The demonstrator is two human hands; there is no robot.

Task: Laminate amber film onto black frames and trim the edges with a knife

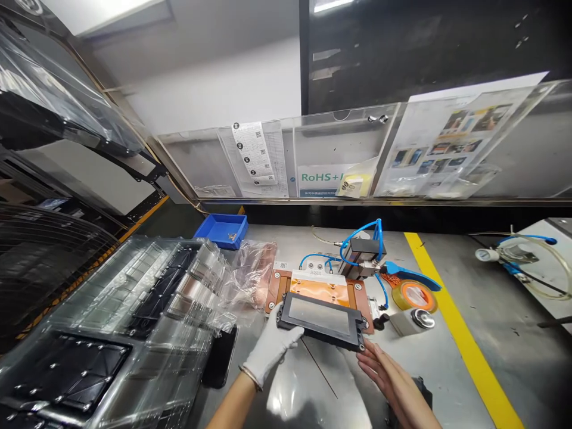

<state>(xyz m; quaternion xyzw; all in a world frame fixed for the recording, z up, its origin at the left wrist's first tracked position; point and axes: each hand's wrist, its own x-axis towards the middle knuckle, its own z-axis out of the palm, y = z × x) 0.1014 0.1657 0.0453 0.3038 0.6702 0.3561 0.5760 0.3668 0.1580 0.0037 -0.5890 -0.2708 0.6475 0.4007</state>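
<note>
A black rectangular plastic housing with a grey panel in its face (pixel 319 317) is tilted in front of a copper-coloured fixture (pixel 320 291). My left hand (pixel 270 344), in a white glove, grips its left end, with the thumb along the near edge. Bare and with fingers stretched out, my right hand (pixel 384 372) meets the housing's lower right corner at the fingertips. Behind the housing, orange film shows on the fixture, and its lower part is hidden. A pneumatic cylinder with blue hoses (pixel 361 255) stands at the fixture's back right.
Clear plastic trays (pixel 179 333) with black parts are stacked on the left, beside a black phone (pixel 220 357). A blue bin (pixel 222 230) sits behind them. To the right are a tape roll (pixel 414 297), a metal can (pixel 413 322) and a yellow floor-style stripe (pixel 460 328) on the bench.
</note>
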